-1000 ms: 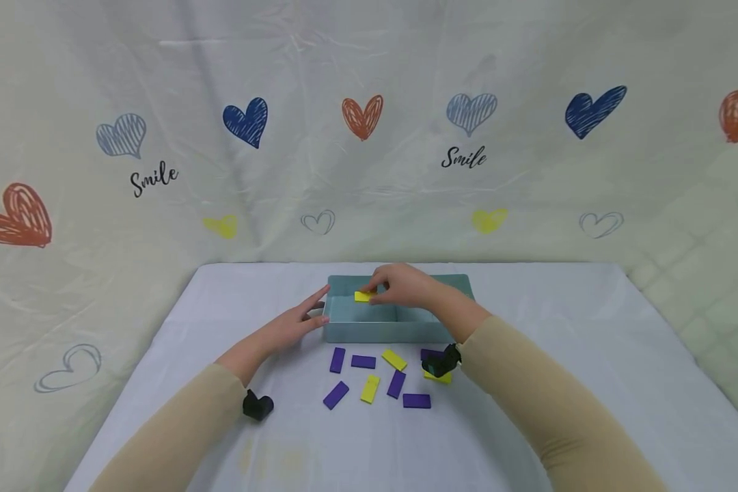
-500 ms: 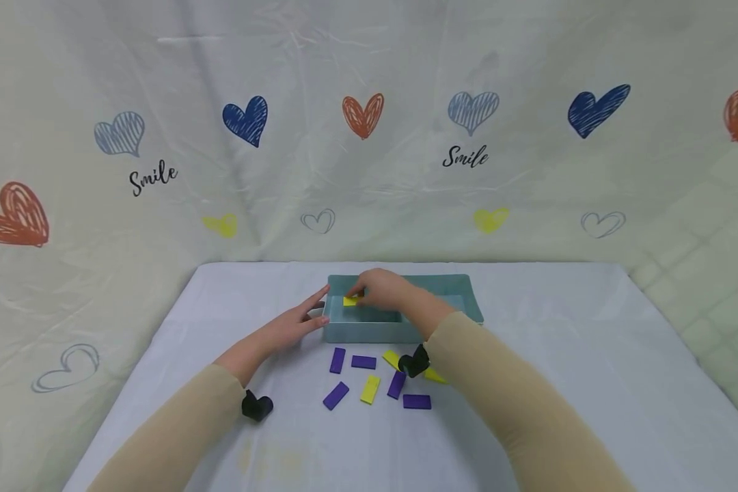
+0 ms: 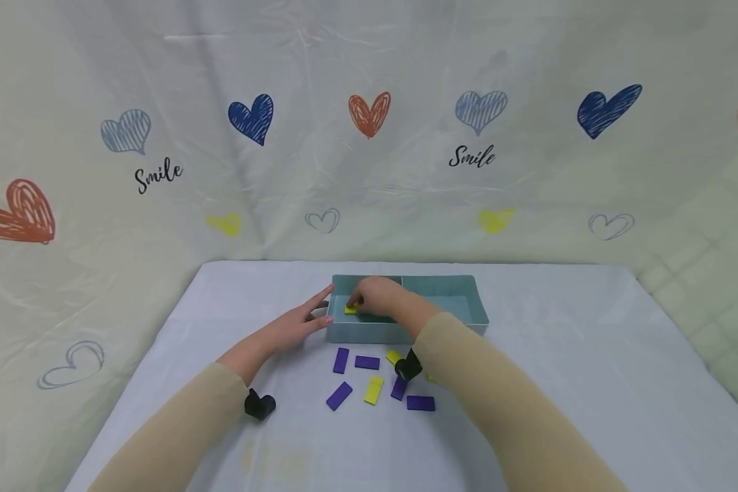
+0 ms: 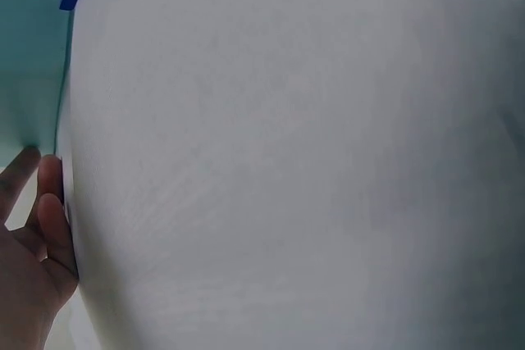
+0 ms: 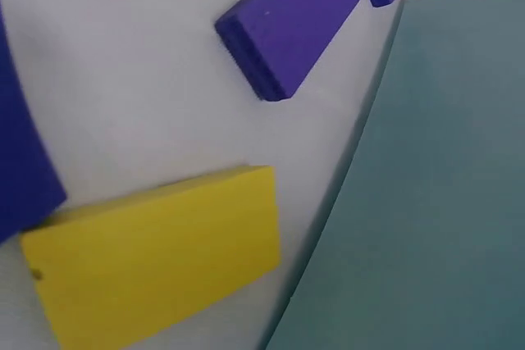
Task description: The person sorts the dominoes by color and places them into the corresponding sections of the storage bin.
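On my feed I see a teal box point(image 3: 369, 333), purple blocks point(image 3: 367, 362) and yellow blocks point(image 3: 374, 390), beige sleeves point(image 3: 498, 410), black wrist pieces point(image 3: 260, 405), a white tablecloth point(image 3: 566, 355) with faint yellowish stains point(image 3: 292, 461), and a pale backdrop point(image 3: 406, 41) printed with orange-red, navy, light blue and yellow hearts point(image 3: 251, 119) and black "Smile" lettering point(image 3: 472, 157)

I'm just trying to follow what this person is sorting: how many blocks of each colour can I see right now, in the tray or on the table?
Purple blocks: 5
Yellow blocks: 4, counting one at the right hand's fingertips and one mostly hidden by the right sleeve
Total: 9 in sight; the sleeve or hand may hide more.
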A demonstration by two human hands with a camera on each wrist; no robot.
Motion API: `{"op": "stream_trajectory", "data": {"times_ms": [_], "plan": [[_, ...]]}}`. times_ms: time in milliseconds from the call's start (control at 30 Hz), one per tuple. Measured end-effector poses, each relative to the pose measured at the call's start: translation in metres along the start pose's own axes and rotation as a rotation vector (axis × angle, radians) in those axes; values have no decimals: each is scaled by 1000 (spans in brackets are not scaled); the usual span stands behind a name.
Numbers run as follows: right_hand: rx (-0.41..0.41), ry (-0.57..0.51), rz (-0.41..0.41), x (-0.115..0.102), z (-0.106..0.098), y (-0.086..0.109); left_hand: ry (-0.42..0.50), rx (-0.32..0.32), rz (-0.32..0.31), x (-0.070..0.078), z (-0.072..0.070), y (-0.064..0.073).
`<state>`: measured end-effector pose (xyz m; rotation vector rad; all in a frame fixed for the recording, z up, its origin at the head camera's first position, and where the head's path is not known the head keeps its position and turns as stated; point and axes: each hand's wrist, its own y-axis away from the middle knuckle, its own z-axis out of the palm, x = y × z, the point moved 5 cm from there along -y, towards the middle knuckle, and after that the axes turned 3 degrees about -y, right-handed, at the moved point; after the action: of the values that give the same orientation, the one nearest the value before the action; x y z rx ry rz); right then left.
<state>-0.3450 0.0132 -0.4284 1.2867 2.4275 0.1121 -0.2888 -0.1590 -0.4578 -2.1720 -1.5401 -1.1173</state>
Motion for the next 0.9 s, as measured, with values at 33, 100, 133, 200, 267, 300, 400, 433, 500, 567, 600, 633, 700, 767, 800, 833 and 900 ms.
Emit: {"op": "stream_trajectory", "data": {"times_ms": [33, 100, 133, 200, 267, 300, 400, 433, 500, 567, 600, 633, 700, 767, 800, 833, 900], "plan": [[-5, 0, 1, -1, 0, 0, 2, 0, -2, 1, 0, 0], [-14, 0, -2, -2, 0, 0, 1, -1, -5, 1, 0, 0], [-19, 0, -3, -3, 1, -1, -1, 0, -9, 1, 1, 0], [-26, 1, -7, -5, 1, -1, -5, 0, -14, 0, 1, -1], [-31, 3, -6, -5, 2, -2, -7, -2, -14, -1, 0, -1], [-31, 4, -6, -6, 2, -3, -5, -2, -15, -2, 0, -2], [-30, 15, -9, -7, 3, -5, 2, -4, -10, -3, 0, -2], [-29, 22, -12, -8, 2, -5, 1, -3, -9, -3, 0, -2], [-28, 35, -21, -8, 2, -6, 2, 0, -11, -4, 0, -3], [-29, 48, -32, -10, 2, -6, 1, 1, -16, -4, 0, -2], [-29, 57, -39, -11, 2, -6, 1, 2, -18, -4, 0, -2], [-29, 63, -46, -11, 2, -6, 0, 2, -19, -5, 0, -2], [-31, 72, -55, -14, 1, -5, 1, 1, -19, -5, 0, -2], [-31, 77, -60, -16, 0, -4, 3, 1, -13, -4, 0, -2], [-31, 78, -59, -17, -1, -4, 5, 1, -10, -4, -1, -2], [-27, 79, -59, -17, -1, -4, 5, 1, -8, -4, -1, -2], [-20, 83, -58, -18, -1, -4, 5, 3, -1, -3, -1, -2]]}}
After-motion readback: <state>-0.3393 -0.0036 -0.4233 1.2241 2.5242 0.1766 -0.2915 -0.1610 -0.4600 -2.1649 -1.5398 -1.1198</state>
